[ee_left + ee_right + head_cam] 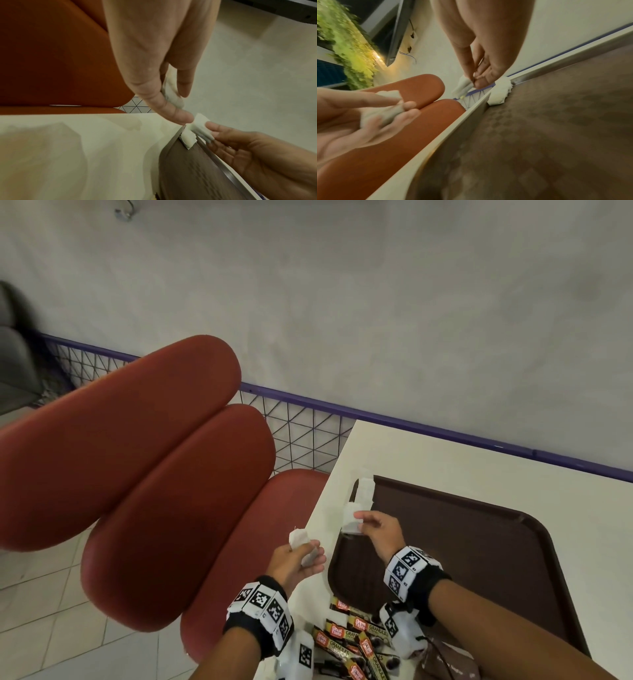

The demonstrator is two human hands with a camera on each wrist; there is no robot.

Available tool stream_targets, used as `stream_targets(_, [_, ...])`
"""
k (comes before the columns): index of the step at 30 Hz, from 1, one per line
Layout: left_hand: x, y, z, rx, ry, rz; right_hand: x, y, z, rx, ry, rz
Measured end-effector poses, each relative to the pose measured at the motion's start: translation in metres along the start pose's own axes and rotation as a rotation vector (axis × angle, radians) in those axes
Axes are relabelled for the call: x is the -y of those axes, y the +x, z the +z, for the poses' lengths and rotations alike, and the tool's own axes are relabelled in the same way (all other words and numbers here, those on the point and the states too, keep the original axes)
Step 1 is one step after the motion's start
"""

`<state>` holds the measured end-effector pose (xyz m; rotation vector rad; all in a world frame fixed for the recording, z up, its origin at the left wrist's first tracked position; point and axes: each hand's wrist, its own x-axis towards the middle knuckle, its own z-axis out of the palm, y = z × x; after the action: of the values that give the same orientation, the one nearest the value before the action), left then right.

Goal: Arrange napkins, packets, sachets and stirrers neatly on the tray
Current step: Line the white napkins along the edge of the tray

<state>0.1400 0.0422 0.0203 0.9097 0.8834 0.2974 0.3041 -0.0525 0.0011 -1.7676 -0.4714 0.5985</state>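
Right hand (375, 530) grip: thumb and fingertips pinch a small folded white paper napkin (351, 517) over the left rim of the dark brown textured plastic tray (496, 542), wrist raised. Left hand (294, 559) grip holds a crumpled white paper napkin (301, 541) over the white tabletop's (445, 453) left edge. Another folded white napkin (363, 490) lies at the tray's far left corner. Glossy coffee sachets (356, 635) piled at the near edge.

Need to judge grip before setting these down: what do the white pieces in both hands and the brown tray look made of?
White pieces: soft tissue paper, matte, folded and creased, likely napkins. Tray: apparently hard plastic, dark brown, faint checkered texture, raised rim with slight sheen. Right hand and left hand each pinch one.
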Motion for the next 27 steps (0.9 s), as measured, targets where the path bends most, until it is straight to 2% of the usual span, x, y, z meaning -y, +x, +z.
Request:
stream_targets(3, [0.002, 0.002, -0.012, -0.005, -0.005, 0.008, -0.011, 0.021, -0.001, -0.121, -0.114, 0.044])
stream_targets(6, [0.002, 0.0, -0.023, -0.01, -0.013, 0.024, -0.017, 0.035, 0.002, -0.159, -0.218, 0.07])
stream_targets(16, [-0.001, 0.002, -0.044, -0.01, -0.037, 0.046, -0.037, 0.057, 0.021, -0.108, -0.504, 0.076])
stream_targets(23, [0.0, 0.003, -0.047, -0.012, -0.011, 0.032, -0.03, 0.06, 0.02, -0.061, -0.523, 0.126])
stream_targets(27, [-0.001, 0.005, -0.048, -0.017, 0.02, 0.002, -0.027, 0.055, 0.016, -0.065, -0.532, 0.083])
